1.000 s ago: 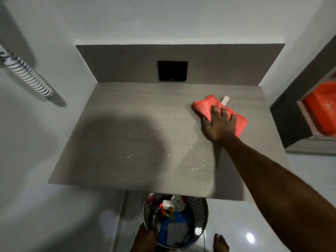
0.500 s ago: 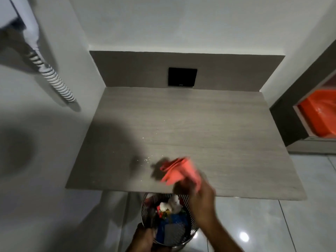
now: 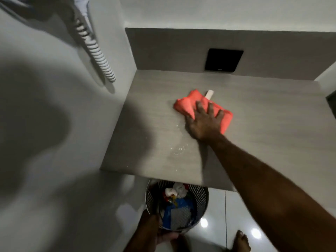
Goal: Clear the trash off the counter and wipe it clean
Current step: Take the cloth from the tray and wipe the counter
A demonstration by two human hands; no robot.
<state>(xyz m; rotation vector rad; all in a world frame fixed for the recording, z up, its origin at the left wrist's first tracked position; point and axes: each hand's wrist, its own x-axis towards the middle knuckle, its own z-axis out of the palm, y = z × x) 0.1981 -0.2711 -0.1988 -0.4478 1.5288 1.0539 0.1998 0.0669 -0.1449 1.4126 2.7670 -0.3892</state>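
Observation:
A grey wood-grain counter (image 3: 263,128) fills the upper middle of the head view. My right hand (image 3: 204,122) lies flat on a crumpled orange-red cloth (image 3: 190,103) in the middle of it, fingers spread over the fabric. A white tag (image 3: 209,94) sticks out behind the cloth. Small white crumbs or droplets (image 3: 179,149) lie on the counter near my wrist. Below the counter's front edge, my left hand (image 3: 150,227) grips the rim of a metal mesh trash bin (image 3: 201,199) holding white, red and blue rubbish.
A black square plate (image 3: 224,60) is set in the grey backsplash. A white coiled cord (image 3: 97,53) hangs on the left wall. Glossy white floor tiles lie below, with my bare foot (image 3: 241,240) at the bottom right.
My right hand carried the cloth from the counter's front edge over the bin back up onto the middle of the counter and pressed it flat. The camera view swung left.

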